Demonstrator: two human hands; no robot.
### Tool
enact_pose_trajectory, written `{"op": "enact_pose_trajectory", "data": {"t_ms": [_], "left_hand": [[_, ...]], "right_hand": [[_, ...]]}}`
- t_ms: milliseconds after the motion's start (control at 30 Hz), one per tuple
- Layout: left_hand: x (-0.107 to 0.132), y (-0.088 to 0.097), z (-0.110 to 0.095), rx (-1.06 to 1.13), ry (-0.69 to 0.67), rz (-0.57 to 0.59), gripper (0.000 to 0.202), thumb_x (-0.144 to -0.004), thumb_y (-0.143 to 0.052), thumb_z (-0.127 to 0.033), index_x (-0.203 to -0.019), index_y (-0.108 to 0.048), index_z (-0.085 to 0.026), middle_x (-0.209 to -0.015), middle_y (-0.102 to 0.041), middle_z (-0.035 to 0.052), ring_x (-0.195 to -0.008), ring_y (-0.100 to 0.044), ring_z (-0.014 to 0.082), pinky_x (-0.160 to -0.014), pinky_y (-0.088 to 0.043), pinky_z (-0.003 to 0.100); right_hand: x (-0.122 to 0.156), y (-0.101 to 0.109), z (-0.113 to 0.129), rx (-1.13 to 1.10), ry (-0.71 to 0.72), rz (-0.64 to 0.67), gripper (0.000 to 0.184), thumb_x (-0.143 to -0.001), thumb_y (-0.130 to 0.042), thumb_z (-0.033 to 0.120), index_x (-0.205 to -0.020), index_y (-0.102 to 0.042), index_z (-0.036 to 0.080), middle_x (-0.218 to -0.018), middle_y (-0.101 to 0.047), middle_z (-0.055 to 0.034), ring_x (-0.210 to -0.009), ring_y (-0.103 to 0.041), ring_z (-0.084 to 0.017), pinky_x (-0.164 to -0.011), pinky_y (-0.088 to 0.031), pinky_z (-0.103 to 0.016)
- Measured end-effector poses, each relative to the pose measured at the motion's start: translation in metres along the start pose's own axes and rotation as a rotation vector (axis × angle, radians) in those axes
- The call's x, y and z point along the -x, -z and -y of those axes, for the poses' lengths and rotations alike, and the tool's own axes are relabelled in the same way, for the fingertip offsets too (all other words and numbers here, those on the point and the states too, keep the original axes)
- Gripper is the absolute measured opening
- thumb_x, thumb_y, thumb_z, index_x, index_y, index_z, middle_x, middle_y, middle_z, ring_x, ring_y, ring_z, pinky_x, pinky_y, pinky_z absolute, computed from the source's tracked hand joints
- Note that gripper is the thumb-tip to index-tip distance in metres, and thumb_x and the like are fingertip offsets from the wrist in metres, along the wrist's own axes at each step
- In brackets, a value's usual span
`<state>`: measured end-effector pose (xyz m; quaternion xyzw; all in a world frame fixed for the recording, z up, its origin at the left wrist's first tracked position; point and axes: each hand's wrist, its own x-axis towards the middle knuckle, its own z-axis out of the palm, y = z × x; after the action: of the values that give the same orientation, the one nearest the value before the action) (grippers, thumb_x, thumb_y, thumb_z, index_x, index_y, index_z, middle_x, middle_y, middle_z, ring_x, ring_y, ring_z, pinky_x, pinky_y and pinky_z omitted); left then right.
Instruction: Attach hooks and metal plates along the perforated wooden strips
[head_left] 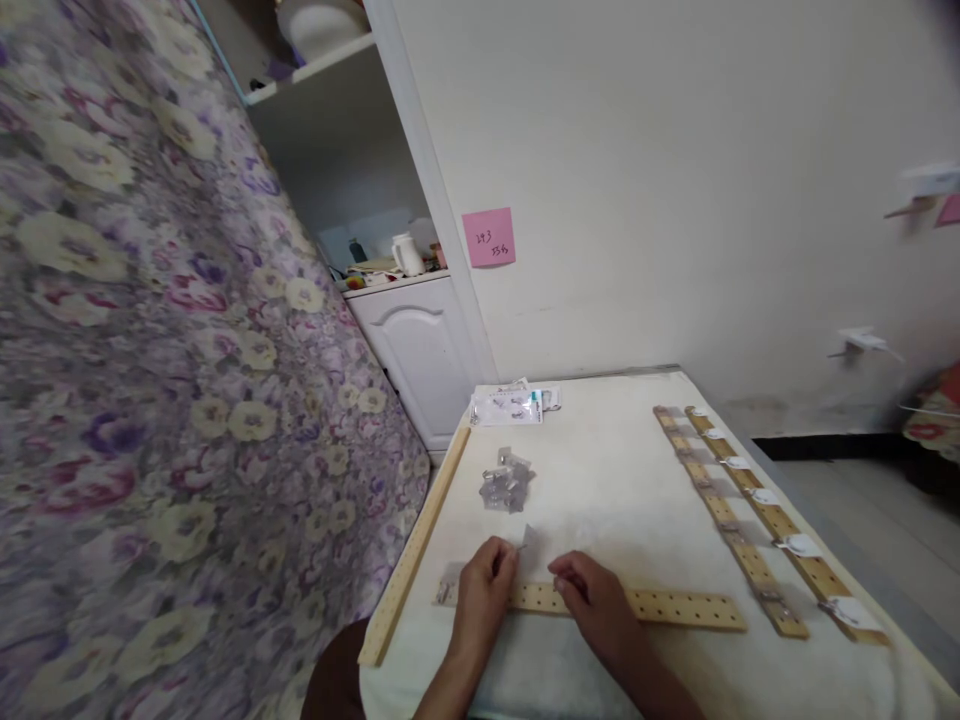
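My left hand (486, 578) pinches a small, see-through plastic packet (528, 537), which sticks up past the fingertips; what is inside it I cannot make out. To its right, my right hand (592, 592) has curled fingers with thumb and forefinger close together, and anything between them is hidden. Both hands are over a wooden strip with rows of holes (682, 607), lying crosswise near me. At that strip's left end sits a small clear and metallic piece (444, 590). Beyond my left hand lies a pile of small clear packets (507, 482).
A bare wooden strip (416, 545) runs along the left edge of the cloth-covered table (600, 450). On the right lie a strip with clear pieces (731, 525) and one with white tags (787, 530). Flat packages (510, 406) lie at the back. A floral curtain (187, 400) hangs left.
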<state>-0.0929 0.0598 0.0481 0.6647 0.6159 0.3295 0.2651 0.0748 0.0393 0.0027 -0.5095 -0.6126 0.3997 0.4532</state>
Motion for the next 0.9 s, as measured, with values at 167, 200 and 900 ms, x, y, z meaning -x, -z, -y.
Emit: {"op": "enact_pose_trajectory", "data": {"t_ms": [167, 200, 900], "left_hand": [[0.014, -0.011, -0.008, 0.842, 0.302, 0.169, 0.025, -0.076, -0.059, -0.039, -0.069, -0.051, -0.016, -0.058, -0.051, -0.0042, -0.051, -0.043, 0.0066, -0.053, -0.03, 0.02], [0.016, -0.012, -0.011, 0.956, 0.348, 0.188, 0.025, -0.075, -0.062, -0.037, -0.068, -0.052, -0.016, -0.059, -0.053, -0.0038, -0.051, -0.044, 0.0058, -0.053, -0.03, 0.019], [0.035, -0.017, -0.025, 0.959, 0.278, 0.115, 0.025, -0.073, -0.064, -0.035, -0.061, -0.054, -0.016, -0.051, -0.052, -0.0042, -0.048, -0.041, 0.0063, -0.052, -0.029, 0.021]], "right_hand": [[0.003, -0.003, 0.007, -0.112, -0.039, -0.029, 0.02, -0.08, -0.048, 0.026, -0.094, -0.061, 0.019, -0.083, -0.068, -0.0046, -0.078, -0.063, -0.019, -0.072, -0.048, -0.028], [0.003, -0.004, 0.008, -0.136, -0.036, -0.029, 0.021, -0.08, -0.049, 0.027, -0.095, -0.06, 0.019, -0.084, -0.068, -0.0048, -0.079, -0.064, -0.019, -0.073, -0.049, -0.029], [0.015, -0.009, 0.026, -0.234, 0.04, -0.032, 0.032, -0.081, -0.054, 0.041, -0.103, -0.06, 0.018, -0.088, -0.069, -0.0065, -0.071, -0.065, -0.018, -0.067, -0.052, -0.028]]}}
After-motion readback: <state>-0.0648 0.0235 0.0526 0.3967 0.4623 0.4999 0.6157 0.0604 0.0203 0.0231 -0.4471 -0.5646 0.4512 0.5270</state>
